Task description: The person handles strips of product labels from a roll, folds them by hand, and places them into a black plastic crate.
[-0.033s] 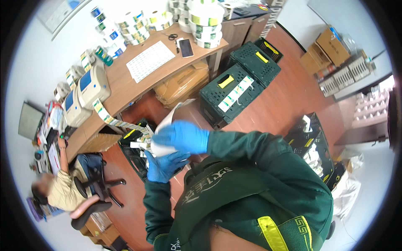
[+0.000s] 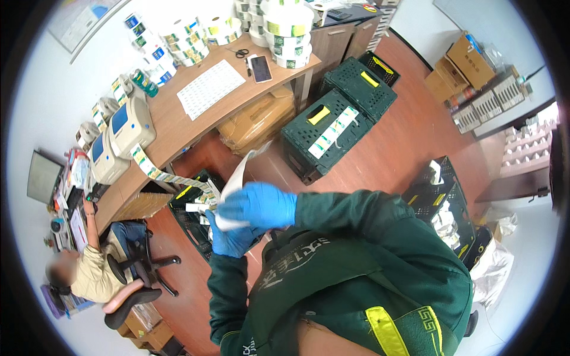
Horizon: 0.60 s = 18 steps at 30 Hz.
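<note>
My left hand [image 2: 228, 240], in a blue glove, grips the white paper strip [image 2: 236, 173] from below, its fingers partly hidden. My right hand [image 2: 258, 204], also blue-gloved, lies over the strip, fingers closed on it just above my left. The strip curves up and away from them. Behind and left of my hands is a dark crate [image 2: 180, 216] with white and printed pieces inside. A long printed label strip [image 2: 155, 173] runs down toward it from the nearer of two beige machines [image 2: 127, 132] on the desk.
The desk [image 2: 154, 107] holds label-roll stacks [image 2: 288, 44], a phone and scissors. A person [image 2: 89, 267] sits at the left. Two closed green crates [image 2: 326, 136] and a cardboard box [image 2: 255, 118] are ahead; more crates [image 2: 436, 196] stand right, near stacked cartons [image 2: 469, 62].
My right hand and forearm have shifted slightly downward over my left hand, and the white strip has tilted a little. The seated person's head has moved slightly.
</note>
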Each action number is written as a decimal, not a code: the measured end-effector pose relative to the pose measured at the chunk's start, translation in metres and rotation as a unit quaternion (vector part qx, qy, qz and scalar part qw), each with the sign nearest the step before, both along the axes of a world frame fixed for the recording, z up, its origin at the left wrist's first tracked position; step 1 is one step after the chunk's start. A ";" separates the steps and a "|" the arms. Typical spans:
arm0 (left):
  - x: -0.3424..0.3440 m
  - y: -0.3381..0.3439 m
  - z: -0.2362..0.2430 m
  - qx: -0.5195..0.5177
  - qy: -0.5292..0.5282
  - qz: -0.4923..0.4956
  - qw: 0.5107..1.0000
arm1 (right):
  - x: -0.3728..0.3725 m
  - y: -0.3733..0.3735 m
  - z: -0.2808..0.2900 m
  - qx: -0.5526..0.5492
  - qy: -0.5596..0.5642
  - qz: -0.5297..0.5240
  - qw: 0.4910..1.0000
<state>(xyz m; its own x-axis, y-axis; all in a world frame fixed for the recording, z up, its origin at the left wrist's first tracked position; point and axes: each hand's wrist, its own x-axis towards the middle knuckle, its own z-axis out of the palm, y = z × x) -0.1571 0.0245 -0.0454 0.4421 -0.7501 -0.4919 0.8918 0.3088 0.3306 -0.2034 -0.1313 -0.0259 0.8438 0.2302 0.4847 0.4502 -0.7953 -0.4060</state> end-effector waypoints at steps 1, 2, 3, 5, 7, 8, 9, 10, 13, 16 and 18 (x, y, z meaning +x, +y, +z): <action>0.002 -0.005 -0.002 -0.080 0.063 -0.028 0.994 | -0.010 0.003 -0.006 -0.004 -0.003 0.038 0.999; 0.004 -0.011 -0.006 -0.159 0.131 -0.056 0.977 | -0.020 0.004 -0.011 -0.008 -0.001 0.073 0.997; 0.005 -0.022 -0.011 -0.161 0.131 -0.037 0.978 | -0.028 0.001 -0.014 0.008 -0.004 0.083 0.996; 0.007 -0.036 -0.019 -0.087 0.008 -0.061 0.994 | -0.039 -0.007 -0.019 0.042 -0.012 0.109 0.993; 0.012 -0.040 -0.035 -0.062 -0.007 -0.050 0.997 | -0.050 -0.022 -0.018 0.089 0.049 0.090 0.991; 0.012 -0.042 -0.032 -0.026 -0.031 -0.043 0.998 | -0.054 -0.032 -0.018 0.111 0.079 0.082 0.987; 0.011 -0.046 -0.025 0.008 -0.054 -0.040 0.998 | -0.055 -0.052 -0.029 0.166 0.120 0.043 0.978; 0.011 -0.049 -0.019 0.041 -0.076 -0.035 0.996 | -0.056 -0.071 -0.040 0.224 0.154 0.002 0.962; 0.011 -0.045 -0.010 0.142 -0.066 -0.018 0.987 | -0.074 -0.175 -0.169 0.019 0.270 -0.223 0.936; 0.010 -0.042 -0.007 0.167 -0.044 0.001 0.985 | -0.104 -0.272 -0.253 -0.143 0.302 -0.342 0.878; 0.009 -0.035 -0.015 0.213 -0.005 0.045 0.976 | -0.110 -0.315 -0.285 -0.169 0.421 -0.353 0.818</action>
